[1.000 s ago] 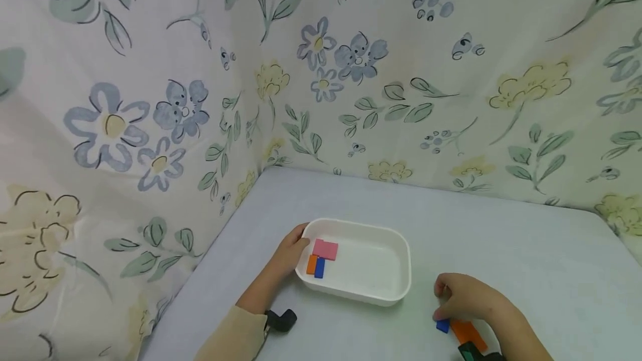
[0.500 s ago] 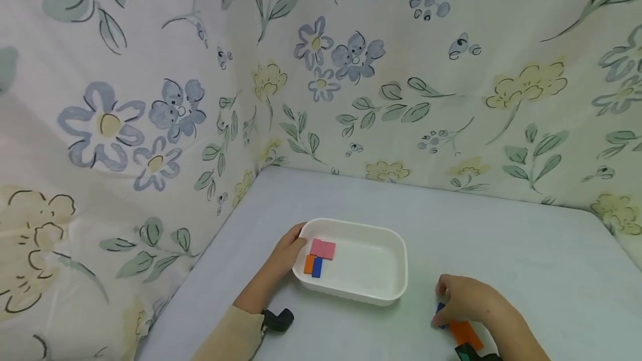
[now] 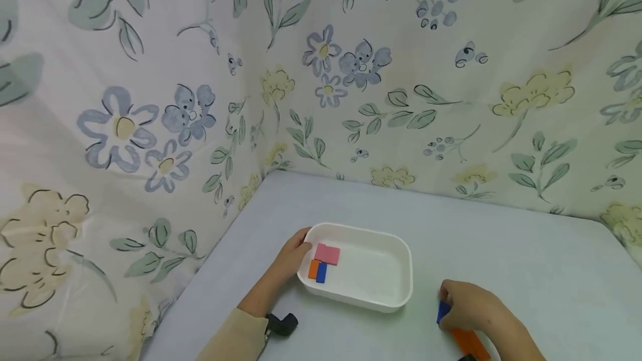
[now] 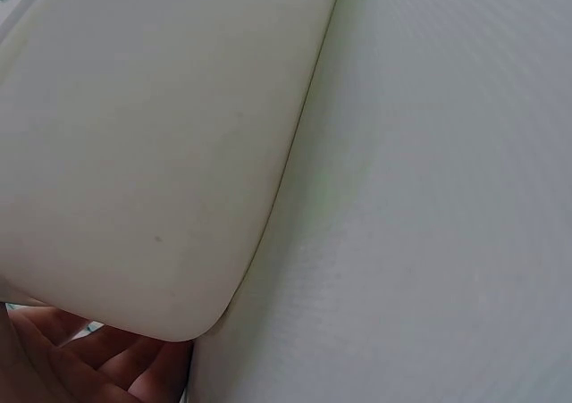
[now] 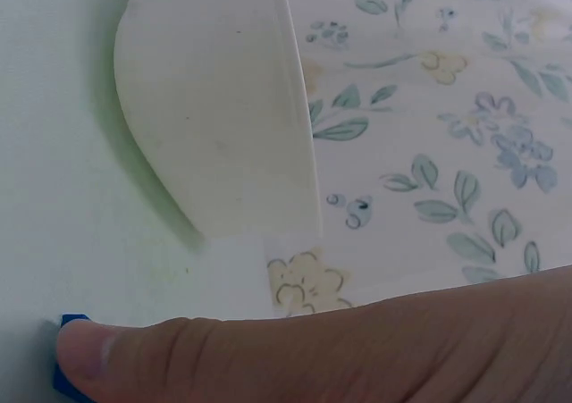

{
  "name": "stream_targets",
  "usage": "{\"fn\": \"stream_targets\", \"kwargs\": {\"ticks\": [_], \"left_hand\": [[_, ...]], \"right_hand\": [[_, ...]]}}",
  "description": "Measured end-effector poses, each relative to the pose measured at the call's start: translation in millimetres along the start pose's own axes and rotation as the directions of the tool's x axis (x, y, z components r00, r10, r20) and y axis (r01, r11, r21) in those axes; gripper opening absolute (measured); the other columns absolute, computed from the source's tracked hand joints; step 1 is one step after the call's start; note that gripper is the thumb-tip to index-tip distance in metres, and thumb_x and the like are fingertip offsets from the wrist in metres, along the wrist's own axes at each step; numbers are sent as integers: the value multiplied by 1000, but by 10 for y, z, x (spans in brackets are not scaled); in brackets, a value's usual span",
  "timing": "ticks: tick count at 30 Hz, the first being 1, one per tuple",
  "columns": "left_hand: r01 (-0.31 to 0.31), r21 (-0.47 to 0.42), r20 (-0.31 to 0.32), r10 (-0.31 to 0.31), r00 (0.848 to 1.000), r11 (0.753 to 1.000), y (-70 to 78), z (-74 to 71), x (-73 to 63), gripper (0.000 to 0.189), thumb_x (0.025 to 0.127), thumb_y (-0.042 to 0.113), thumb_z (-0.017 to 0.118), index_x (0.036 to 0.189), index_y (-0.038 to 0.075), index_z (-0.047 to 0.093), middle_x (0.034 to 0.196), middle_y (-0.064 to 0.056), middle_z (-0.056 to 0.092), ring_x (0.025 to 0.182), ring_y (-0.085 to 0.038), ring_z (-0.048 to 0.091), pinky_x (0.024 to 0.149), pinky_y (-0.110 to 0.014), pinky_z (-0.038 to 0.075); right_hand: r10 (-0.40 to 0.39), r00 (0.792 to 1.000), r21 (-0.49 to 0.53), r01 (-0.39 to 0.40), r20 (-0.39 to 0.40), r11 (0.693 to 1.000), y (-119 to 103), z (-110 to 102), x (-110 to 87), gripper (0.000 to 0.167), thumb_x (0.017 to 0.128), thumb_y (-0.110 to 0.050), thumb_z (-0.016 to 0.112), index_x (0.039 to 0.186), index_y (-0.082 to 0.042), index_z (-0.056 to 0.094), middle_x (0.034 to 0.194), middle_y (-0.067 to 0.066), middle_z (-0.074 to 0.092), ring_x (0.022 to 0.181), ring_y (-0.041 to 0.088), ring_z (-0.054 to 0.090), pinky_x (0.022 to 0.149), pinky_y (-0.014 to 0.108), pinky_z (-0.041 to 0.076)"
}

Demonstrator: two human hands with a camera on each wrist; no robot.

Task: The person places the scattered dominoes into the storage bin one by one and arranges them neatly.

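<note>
My left hand grips the left end of a white tray, thumb at the rim; in the left wrist view its curled fingers lie under the tray's corner. Inside the tray's left end are a pink piece, a small orange piece and a blue piece. Right of the tray, my right hand pinches a blue block between thumb and fingers. The right wrist view shows the thumb over that block, mostly hiding it. Just below the hand lies a larger orange block.
Part of a white rim shows beside the orange block, largely hidden by the right arm. The pale tabletop runs back to a floral cloth hanging behind and at the left. A black wrist device sits at the left sleeve.
My right thumb and fingers have closed on the blue block, which has tilted up and shifted slightly away from the orange block. The left hand and tray keep their places; the head view shifts a little.
</note>
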State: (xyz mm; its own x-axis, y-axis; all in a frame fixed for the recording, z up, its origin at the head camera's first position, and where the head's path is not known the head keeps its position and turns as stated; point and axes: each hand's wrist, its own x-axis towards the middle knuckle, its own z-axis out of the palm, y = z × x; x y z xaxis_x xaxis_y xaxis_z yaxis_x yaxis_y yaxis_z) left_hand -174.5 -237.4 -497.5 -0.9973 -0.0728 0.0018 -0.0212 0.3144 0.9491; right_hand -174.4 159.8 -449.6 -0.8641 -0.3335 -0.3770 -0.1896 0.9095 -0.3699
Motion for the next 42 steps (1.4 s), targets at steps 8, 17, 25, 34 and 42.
{"fn": "stream_targets", "kwargs": {"ticks": [8, 17, 25, 34, 42], "left_hand": [[0, 19, 0, 0, 1000, 1000, 2, 28, -18, 44, 104, 16, 44, 147, 10, 49, 146, -10, 52, 131, -33, 49, 106, -57, 40], [0, 8, -11, 0, 1000, 1000, 14, 10, 17, 44, 103, 17, 45, 147, 11, 48, 146, -9, 52, 132, -33, 48, 106, -56, 40], [-4, 2, -15, 4, 1000, 1000, 1, 19, 11, 44, 103, 16, 45, 146, 10, 49, 147, -10, 51, 133, -32, 48, 107, -55, 39], [21, 1, -19, -21, 1000, 1000, 11, 20, -13, 45, 102, 17, 48, 147, 10, 48, 147, -10, 51, 135, -34, 46, 107, -56, 39], [25, 4, -24, -25, 999, 1000, 17, 42, -5, 44, 103, 17, 47, 147, 10, 48, 148, -11, 50, 135, -34, 46, 108, -56, 37]], "right_hand": [[15, 1000, 54, -16, 9, 998, 37, 12, -25, 45, 63, -12, 91, 98, -5, 64, 78, 2, 61, 69, 20, 56, 60, 38, 51], [-33, 999, 141, 34, -9, 989, 75, -37, 37, 43, 63, -7, 84, 101, -8, 63, 76, 5, 55, 66, 21, 52, 57, 35, 45], [-87, 995, 147, 92, -44, 985, 139, -135, 29, 52, 62, -7, 82, 110, -5, 61, 81, 3, 56, 72, 21, 51, 61, 37, 46], [-101, 992, 198, 116, -81, 973, 156, -286, -50, 58, 64, -1, 78, 118, 0, 56, 86, 5, 58, 70, 22, 51, 59, 36, 48], [-107, 988, 217, 129, -109, 968, 138, -317, -80, 58, 67, 0, 79, 119, 1, 54, 86, 4, 61, 73, 22, 54, 61, 35, 52]]}}
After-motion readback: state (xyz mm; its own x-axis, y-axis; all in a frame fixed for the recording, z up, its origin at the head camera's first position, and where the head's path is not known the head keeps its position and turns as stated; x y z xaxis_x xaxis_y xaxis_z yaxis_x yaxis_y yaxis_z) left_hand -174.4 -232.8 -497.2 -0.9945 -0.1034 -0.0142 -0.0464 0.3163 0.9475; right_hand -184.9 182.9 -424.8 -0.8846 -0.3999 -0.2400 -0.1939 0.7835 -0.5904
